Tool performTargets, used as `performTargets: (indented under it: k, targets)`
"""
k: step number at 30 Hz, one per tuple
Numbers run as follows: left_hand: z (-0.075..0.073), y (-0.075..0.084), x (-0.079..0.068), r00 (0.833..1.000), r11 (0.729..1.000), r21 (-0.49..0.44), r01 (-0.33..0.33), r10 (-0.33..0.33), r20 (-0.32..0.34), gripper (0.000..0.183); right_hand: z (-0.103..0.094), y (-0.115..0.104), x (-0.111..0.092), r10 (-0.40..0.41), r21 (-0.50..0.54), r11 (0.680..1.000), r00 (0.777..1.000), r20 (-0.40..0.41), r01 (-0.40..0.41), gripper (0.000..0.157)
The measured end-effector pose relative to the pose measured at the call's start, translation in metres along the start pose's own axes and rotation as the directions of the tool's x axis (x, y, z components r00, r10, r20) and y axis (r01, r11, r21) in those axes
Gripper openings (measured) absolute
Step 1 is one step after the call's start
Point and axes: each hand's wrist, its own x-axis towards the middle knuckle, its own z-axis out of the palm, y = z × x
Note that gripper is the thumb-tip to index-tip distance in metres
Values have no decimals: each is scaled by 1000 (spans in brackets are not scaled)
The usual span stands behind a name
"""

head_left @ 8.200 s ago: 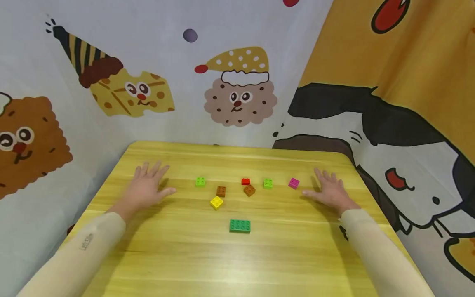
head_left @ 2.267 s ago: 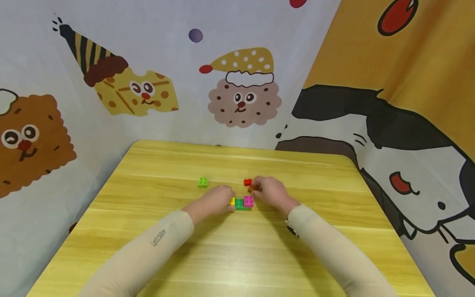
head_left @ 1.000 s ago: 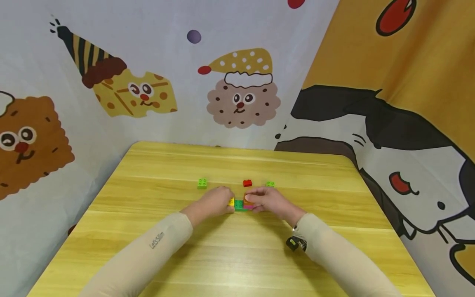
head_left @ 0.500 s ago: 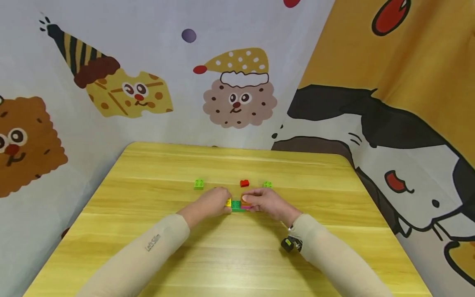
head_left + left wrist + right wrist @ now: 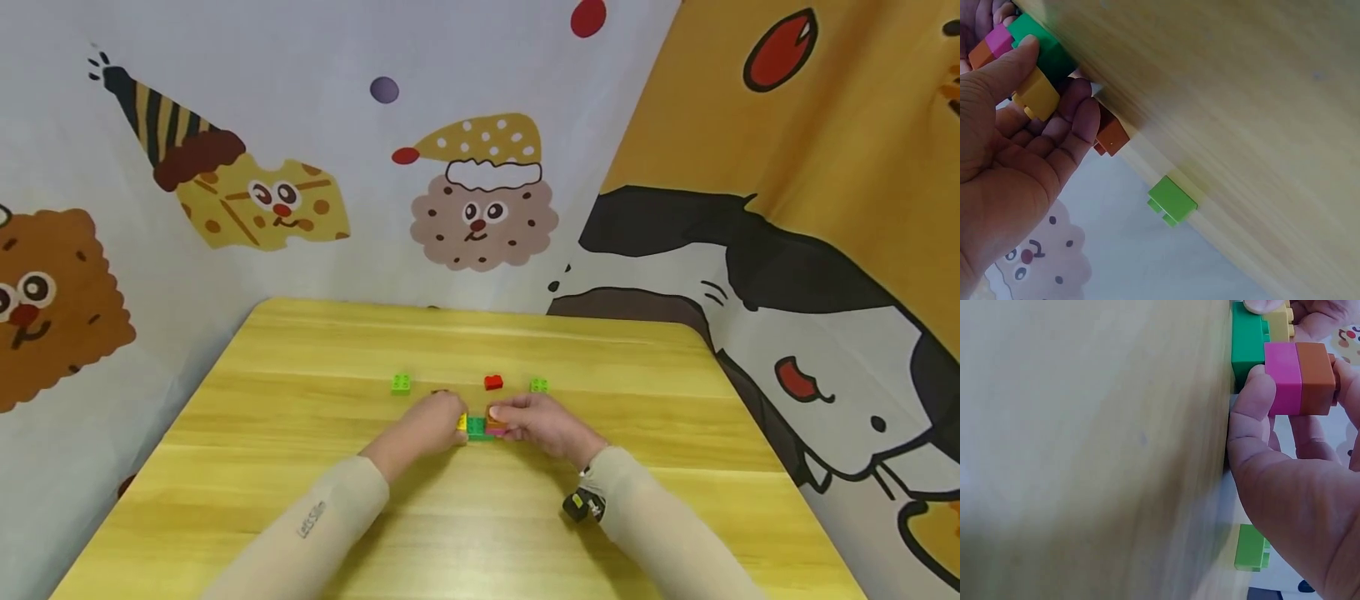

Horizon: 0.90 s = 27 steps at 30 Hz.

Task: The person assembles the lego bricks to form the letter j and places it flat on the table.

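In the middle of the table, a long green brick (image 5: 476, 427) carries a yellow brick (image 5: 1040, 94) at its left end and a magenta brick (image 5: 1283, 375) at its right end. An orange-brown brick (image 5: 1315, 378) is stacked on the magenta one. My left hand (image 5: 427, 421) grips the yellow brick, its thumb reaching onto the green brick. With thumb and fingers, my right hand (image 5: 551, 421) pinches the orange-brown and magenta stack, partly covering it in the head view. A second brown brick (image 5: 1112, 131) lies just beyond my left fingertips, mostly hidden in the head view.
Behind the hands lie a lime green brick (image 5: 401, 384) at left, a red brick (image 5: 492, 382) in the middle and another lime green brick (image 5: 539, 385) at right. The wooden table (image 5: 465, 542) ends against a printed curtain (image 5: 322, 275).
Both hands came in from the sides. The green brick went farther back and gained yellow and magenta bricks; my right hand then brought a brown brick onto the magenta one. Lately the hands barely move.
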Motion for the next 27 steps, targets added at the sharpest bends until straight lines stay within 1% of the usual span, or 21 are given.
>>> performTargets:
  k: [7, 15, 20, 23, 27]
  targets:
    - [-2, -3, -7, 1000, 1000, 3, 2, -2, -31, 21, 6, 4, 6, -17, 29, 999, 1000, 6, 17, 49]
    - [-3, -3, -8, 999, 1000, 25, -1, 1, -32, 27, 8, 1, 4, -14, 41, 999, 1000, -15, 14, 50]
    - [-2, -1, -7, 1000, 999, 34, 6, -5, -26, 32, 6, 2, 3, -16, 49, 999, 1000, -5, 17, 51]
    - [0, 0, -6, 1000, 999, 52, 12, -11, -18, 33, 2, 4, 3, -10, 29, 1000, 1000, 8, 9, 55]
    - [2, 2, -4, 1000, 999, 38, 11, -11, -9, 33, -8, 2, -2, 4, -24, 1000, 1000, 2, -4, 63]
